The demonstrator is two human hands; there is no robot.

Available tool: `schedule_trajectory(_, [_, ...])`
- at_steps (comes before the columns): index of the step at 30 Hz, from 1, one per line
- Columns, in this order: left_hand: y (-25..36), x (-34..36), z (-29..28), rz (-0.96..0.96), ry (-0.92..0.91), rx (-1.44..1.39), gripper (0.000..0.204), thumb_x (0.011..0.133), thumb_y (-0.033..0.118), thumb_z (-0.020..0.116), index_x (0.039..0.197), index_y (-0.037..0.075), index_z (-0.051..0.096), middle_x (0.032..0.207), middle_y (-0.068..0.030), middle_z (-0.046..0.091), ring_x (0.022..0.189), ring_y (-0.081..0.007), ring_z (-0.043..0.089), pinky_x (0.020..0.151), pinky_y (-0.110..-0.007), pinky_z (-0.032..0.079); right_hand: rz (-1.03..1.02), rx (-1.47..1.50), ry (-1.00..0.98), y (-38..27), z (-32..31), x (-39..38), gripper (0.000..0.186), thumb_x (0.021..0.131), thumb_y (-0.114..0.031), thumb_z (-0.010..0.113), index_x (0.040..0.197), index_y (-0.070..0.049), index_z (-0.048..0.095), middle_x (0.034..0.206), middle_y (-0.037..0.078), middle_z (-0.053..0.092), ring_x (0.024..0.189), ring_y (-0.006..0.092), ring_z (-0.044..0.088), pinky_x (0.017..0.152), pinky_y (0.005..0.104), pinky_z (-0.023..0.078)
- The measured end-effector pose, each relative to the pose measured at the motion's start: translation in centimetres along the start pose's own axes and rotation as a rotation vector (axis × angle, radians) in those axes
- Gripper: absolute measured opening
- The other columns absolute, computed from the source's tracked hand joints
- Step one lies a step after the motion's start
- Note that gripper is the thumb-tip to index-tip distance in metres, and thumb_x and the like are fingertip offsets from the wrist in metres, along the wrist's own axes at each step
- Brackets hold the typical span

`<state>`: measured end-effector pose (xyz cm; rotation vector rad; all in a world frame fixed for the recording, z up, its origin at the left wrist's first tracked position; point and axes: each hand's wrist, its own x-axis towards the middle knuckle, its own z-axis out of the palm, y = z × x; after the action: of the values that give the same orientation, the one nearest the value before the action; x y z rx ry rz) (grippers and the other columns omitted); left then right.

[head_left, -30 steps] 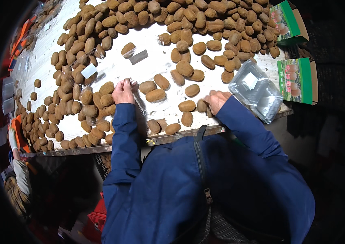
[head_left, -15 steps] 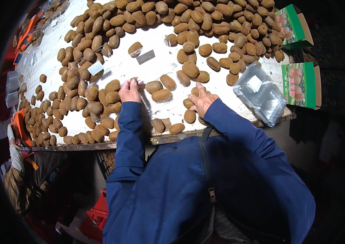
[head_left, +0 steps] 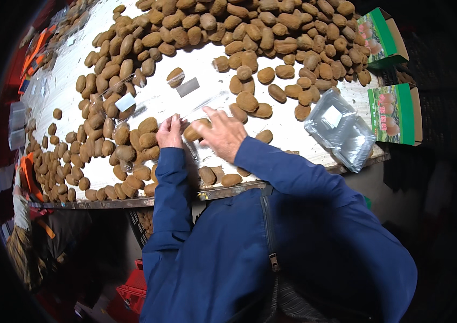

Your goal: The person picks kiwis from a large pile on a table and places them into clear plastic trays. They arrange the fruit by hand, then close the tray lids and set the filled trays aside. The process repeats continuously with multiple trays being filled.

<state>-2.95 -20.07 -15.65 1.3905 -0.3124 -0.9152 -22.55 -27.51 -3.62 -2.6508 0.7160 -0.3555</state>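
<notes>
Head view, brown oval kiwi [head_left: 193, 131], clear tray [head_left: 196, 110], both hands.

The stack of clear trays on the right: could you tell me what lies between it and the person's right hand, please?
In the head view, between the clear trays and the right hand lies one brown fruit on otherwise bare white table.

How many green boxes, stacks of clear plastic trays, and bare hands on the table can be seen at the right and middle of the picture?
Green boxes: 2, one at the far right corner and one nearer
Stacks of clear plastic trays: 1
Bare hands: 2, left hand and right hand, both among the brown fruits
Total: 5
</notes>
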Motion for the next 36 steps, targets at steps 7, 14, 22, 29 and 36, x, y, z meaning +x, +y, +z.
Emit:
schedule_trajectory(7, [-0.7,0.2,-0.1,0.010,0.047,0.024,0.023,0.105,0.018,0.067,0.110,-0.004,0.067,0.094,-0.0072,0.073,0.082,-0.0140,0.071,0.074,-0.027,0.057,0.178,-0.167,0.337,7.4,-2.4,-3.5,0.060,0.086,-0.024,0.084,0.139,-0.008,0.060,0.139,0.025,0.057,0.118,0.0387,0.060,0.104,0.0496,0.050])
schedule_trajectory(14, [-0.5,-0.1,0.0,-0.005,0.029,0.064,0.019,0.106,0.013,0.063,0.111,-0.006,0.065,0.095,-0.0099,0.074,0.086,-0.0170,0.074,0.077,-0.029,0.059,0.078,-0.120,0.202,13.2,0.6,-5.7,0.064,0.095,-0.017,0.078,0.152,-0.033,0.053,0.136,0.022,0.055,0.109,0.0407,0.067,0.081,0.0455,0.062])
schedule_trajectory(22, [0.5,-0.5,0.6,-0.027,0.023,0.043,0.020,0.105,0.012,0.063,0.113,-0.006,0.065,0.101,-0.0120,0.074,0.091,-0.0183,0.074,0.083,-0.030,0.059,0.101,0.053,0.301,10.1,-1.6,-4.4,0.060,0.096,-0.008,0.074,0.148,-0.029,0.056,0.132,0.023,0.057,0.103,0.0389,0.072,0.081,0.0415,0.065])
schedule_trajectory(29, [1.4,-0.3,0.5,-0.062,-0.020,-0.039,0.035,0.107,0.026,0.065,0.119,-0.007,0.067,0.102,-0.0120,0.076,0.094,-0.0163,0.071,0.088,-0.029,0.056,-0.241,0.040,-0.028,3.3,-1.9,1.5,0.073,0.090,0.003,0.070,0.148,-0.040,0.057,0.144,0.017,0.057,0.116,0.0340,0.067,0.085,0.0399,0.063])
schedule_trajectory(36, [2.3,-1.4,1.0,-0.073,-0.001,0.102,0.035,0.094,0.015,0.079,0.119,-0.006,0.065,0.104,-0.0113,0.074,0.094,-0.0145,0.070,0.085,-0.026,0.056,0.067,0.259,0.186,6.1,-3.2,1.0,0.040,0.099,-0.012,0.070,0.139,-0.009,0.064,0.123,0.019,0.069,0.098,0.0310,0.072,0.081,0.0364,0.062])
